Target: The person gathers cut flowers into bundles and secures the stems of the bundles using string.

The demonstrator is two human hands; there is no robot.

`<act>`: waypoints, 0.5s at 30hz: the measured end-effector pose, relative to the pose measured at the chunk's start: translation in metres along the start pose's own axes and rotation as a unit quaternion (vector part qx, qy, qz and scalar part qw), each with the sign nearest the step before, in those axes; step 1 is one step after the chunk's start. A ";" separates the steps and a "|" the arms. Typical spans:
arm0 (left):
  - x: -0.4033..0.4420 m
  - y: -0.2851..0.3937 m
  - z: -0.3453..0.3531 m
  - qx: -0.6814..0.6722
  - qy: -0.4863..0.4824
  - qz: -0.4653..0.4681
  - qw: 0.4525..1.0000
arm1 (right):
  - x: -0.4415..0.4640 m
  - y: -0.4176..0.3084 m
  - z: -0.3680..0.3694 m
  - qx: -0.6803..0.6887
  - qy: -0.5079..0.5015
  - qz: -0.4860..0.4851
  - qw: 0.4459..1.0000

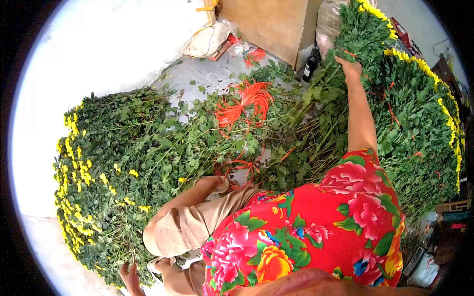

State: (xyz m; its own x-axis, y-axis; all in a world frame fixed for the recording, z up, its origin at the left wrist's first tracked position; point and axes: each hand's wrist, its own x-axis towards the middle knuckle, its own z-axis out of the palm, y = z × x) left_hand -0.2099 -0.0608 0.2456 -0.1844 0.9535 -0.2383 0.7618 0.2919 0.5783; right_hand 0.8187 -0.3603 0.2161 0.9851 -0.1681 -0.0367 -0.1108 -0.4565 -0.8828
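Listing by material and shape: one leafy bunch [363, 32], lobed dark-green foliage, yellow blooms along its outer edge, thin stems trailing toward the middle and partly blurred; located at upper right, against the top of the right-hand pile. Right-hand pile [412, 111]: dense, matte leaves, its flower heads forming a curved yellow rim, narrow red ties showing among the greenery. Left-hand pile [123, 128]: broad, tousled mass of the same foliage, yellow blooms [74, 165] thickest along the outer side, stems pointing inward. Hank of red strips [244, 104]: flat, glossy, pinched at the centre and fanned at both ends, lying on leaves between the piles. Looser red tangle [242, 170]: looped strands, near one foot. Floor [190, 88]: grey, smooth, littered with leaf scraps. Dark bottle [311, 64]: upright, beside a brown flat panel [264, 22].

Pose: right arm reached far out, elbow nearly straight; right hand [351, 69] closed on the leafy bunch, some fingers hidden by leaves. Left hand [131, 278] low at the opposite side, fingers apart and loosely curled, holding nothing, just beside the left-hand pile's lower edge.
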 end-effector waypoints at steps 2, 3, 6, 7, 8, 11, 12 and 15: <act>0.002 0.008 -0.002 0.017 -0.016 -0.038 0.999 | 0.026 0.010 -0.001 -0.090 0.040 0.033 0.995; -0.002 0.013 -0.004 0.031 -0.032 -0.077 0.996 | 0.047 0.025 0.004 -0.096 0.035 0.035 0.994; 0.018 -0.004 -0.009 0.050 -0.107 -0.038 0.992 | 0.066 0.060 0.011 -0.227 0.103 0.088 0.964; 0.030 -0.046 0.004 -0.017 -0.062 0.039 0.997 | 0.067 0.067 0.023 -0.256 0.093 0.094 0.958; 0.028 -0.033 0.014 0.183 -0.110 0.079 0.974 | 0.059 0.069 0.034 -0.285 0.083 0.100 0.950; -0.024 -0.013 0.054 0.067 -0.114 0.002 0.991 | 0.002 0.060 0.078 -0.492 0.186 -0.095 0.845; -0.030 -0.031 0.059 0.079 -0.128 0.011 0.989 | -0.032 0.045 0.092 -0.471 0.212 -0.134 0.846; -0.076 0.007 0.073 0.026 -0.123 -0.048 0.991 | -0.070 0.057 0.142 -0.485 0.189 -0.310 0.796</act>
State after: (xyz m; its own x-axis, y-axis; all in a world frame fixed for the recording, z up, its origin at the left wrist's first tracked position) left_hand -0.1454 -0.1368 0.2113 -0.1052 0.8731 -0.4760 0.7803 0.3692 0.5048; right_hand 0.7616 -0.2506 0.1025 0.7999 0.1854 0.5708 0.1516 -0.9827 0.1067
